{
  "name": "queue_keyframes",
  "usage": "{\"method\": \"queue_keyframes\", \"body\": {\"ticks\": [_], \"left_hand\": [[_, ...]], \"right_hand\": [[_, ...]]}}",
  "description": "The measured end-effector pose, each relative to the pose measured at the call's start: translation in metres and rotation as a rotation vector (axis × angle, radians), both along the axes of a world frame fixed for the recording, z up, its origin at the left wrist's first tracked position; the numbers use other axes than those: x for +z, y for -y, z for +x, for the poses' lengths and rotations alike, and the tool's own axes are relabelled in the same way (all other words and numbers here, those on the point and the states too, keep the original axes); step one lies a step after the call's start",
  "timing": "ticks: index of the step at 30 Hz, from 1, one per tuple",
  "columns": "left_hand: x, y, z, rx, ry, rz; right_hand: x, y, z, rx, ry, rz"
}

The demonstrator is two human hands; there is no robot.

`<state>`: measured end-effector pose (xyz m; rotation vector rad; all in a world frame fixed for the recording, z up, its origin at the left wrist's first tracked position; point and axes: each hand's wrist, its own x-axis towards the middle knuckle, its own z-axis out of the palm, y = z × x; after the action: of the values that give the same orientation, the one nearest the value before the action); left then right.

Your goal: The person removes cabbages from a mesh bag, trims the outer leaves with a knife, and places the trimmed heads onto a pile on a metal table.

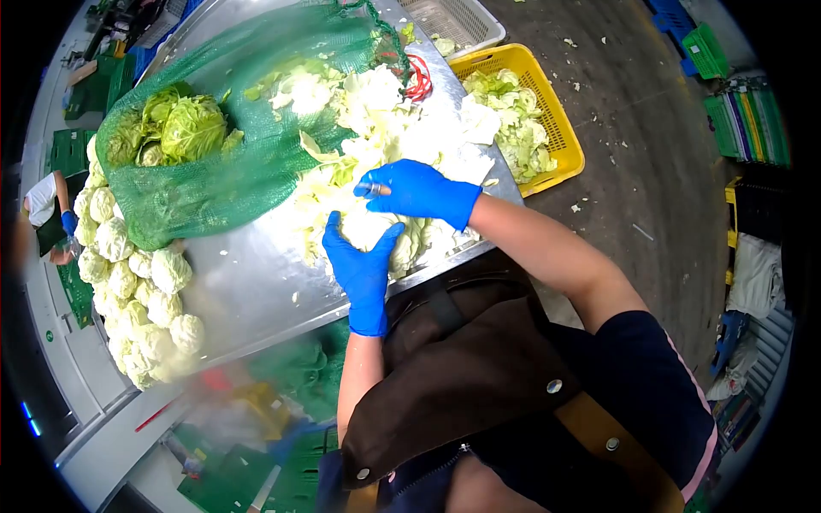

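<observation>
My left hand [361,269], in a blue glove, curves its thumb and fingers around the near side of a pale cabbage [363,229] on the metal table. Just above it, my right hand [419,195], also blue-gloved, is closed on a small knife-like metal tool [373,189]; its far end is not clear. Loose cabbage leaves [376,111] lie heaped around and beyond both hands, partly washed out by glare. A green mesh bag [256,179] stretches across the table to the left, with green cabbages [192,128] in it.
Trimmed cabbages [137,291] are piled along the table's left end. A yellow crate [564,154] of leaves stands at the right edge, beside a pale crate [470,21]. Red cord [419,79] lies near the bag's mouth. Another person [47,205] stands at far left.
</observation>
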<state>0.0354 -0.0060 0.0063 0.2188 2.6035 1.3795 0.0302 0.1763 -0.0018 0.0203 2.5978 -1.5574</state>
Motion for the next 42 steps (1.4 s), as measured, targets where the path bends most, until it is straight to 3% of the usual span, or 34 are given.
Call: {"method": "queue_keyframes", "body": {"ticks": [2,11,15,22,25,27,29,31,32,34,35,37,39,41,42], "left_hand": [[0.002,0.004,0.003,-0.028,0.025,-0.007],[0.024,0.027,0.013,-0.079,0.109,-0.134],[0.027,0.02,0.011,-0.054,0.123,-0.131],[0.0,0.056,0.004,-0.03,0.171,0.345],[0.015,0.066,-0.005,-0.149,0.097,0.418],[0.024,0.061,-0.01,-0.241,0.021,0.394],[0.036,0.048,-0.014,-0.315,-0.017,0.368],[0.044,0.039,-0.014,-0.362,-0.035,0.34],[0.043,0.038,-0.016,-0.392,-0.069,0.337],[0.041,0.038,-0.016,-0.418,-0.133,0.317],[0.038,0.041,-0.016,-0.369,-0.059,0.402],[0.032,0.046,-0.016,-0.255,0.084,0.571],[0.04,0.041,-0.011,-0.072,0.347,0.9],[0.019,0.064,-0.015,0.155,0.633,1.209],[0.006,0.071,-0.022,0.115,0.749,1.453]], "right_hand": [[-0.004,-0.007,-0.001,-0.013,0.025,-0.011],[-0.01,0.003,-0.014,0.062,-0.141,0.388],[-0.017,0.02,-0.003,0.024,-0.206,0.212],[-0.038,-0.002,-0.024,-0.079,-0.069,0.314],[-0.016,-0.022,-0.015,-0.072,-0.021,0.384],[0.018,-0.005,-0.016,-0.17,-0.161,0.041],[0.064,0.008,-0.018,-0.062,-0.106,0.156],[0.066,0.011,-0.025,0.048,-0.124,0.221],[0.05,0.007,-0.029,-0.003,-0.198,0.223],[0.045,-0.015,-0.027,-0.117,-0.083,0.236],[0.035,-0.03,-0.021,-0.147,-0.07,0.198],[0.013,-0.051,-0.008,-0.332,-0.104,0.39],[0.032,-0.065,0.003,-0.265,0.077,0.584],[0.046,-0.047,0.007,-0.353,-0.084,0.384],[0.049,-0.037,0.002,-0.35,-0.24,0.274]]}}
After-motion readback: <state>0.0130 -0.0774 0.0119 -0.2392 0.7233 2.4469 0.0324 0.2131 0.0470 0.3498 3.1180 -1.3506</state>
